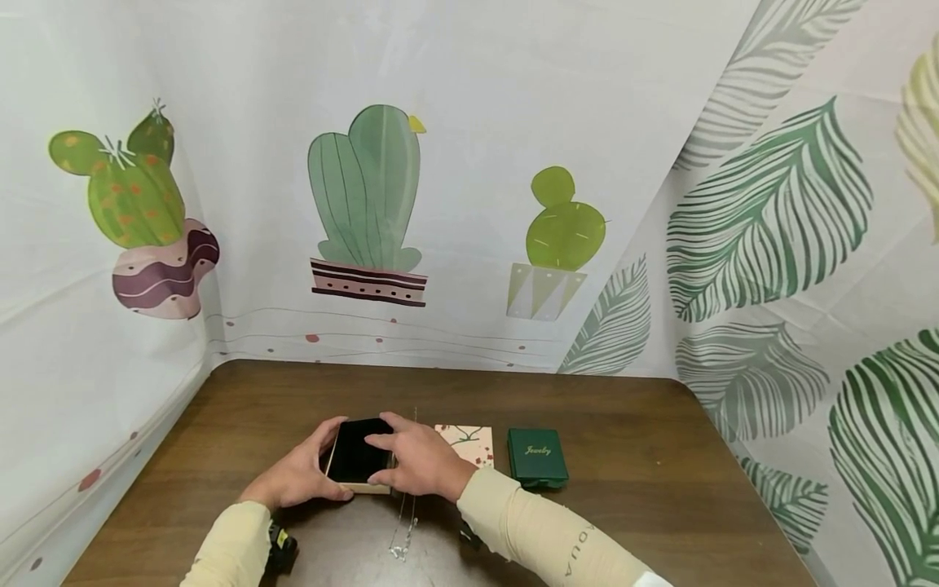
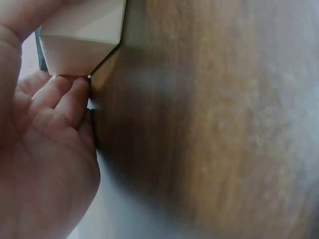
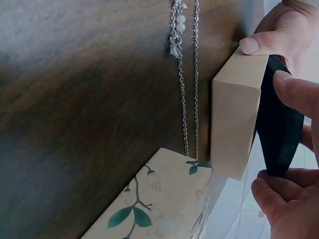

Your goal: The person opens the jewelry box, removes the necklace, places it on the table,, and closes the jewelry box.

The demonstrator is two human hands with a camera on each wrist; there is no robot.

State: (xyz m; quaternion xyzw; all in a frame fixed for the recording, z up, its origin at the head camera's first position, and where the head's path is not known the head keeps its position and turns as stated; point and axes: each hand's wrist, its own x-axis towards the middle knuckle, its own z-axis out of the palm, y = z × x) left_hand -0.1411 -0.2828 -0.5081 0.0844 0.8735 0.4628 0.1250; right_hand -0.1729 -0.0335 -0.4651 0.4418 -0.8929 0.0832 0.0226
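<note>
A small cream jewelry box (image 1: 370,488) stands on the table, gripped at its left side by my left hand (image 1: 297,473). The left thumb lies along its near edge, and in the left wrist view the fingers press against the cream wall (image 2: 82,52). A black foam pad (image 1: 358,451) lies in the box's open top; seen from the right wrist, the pad (image 3: 279,122) sticks out at a tilt. My right hand (image 1: 425,456) pinches the pad between thumb and fingers. A silver chain necklace (image 3: 183,94) lies beside the box, under the right hand.
A cream lid with a floral print (image 1: 469,443) sits right of the box, partly hidden by the right hand. Farther right is a dark green box (image 1: 538,456) lettered "Jewelry". A printed cloth (image 1: 469,326) hangs behind the wooden table (image 1: 631,489).
</note>
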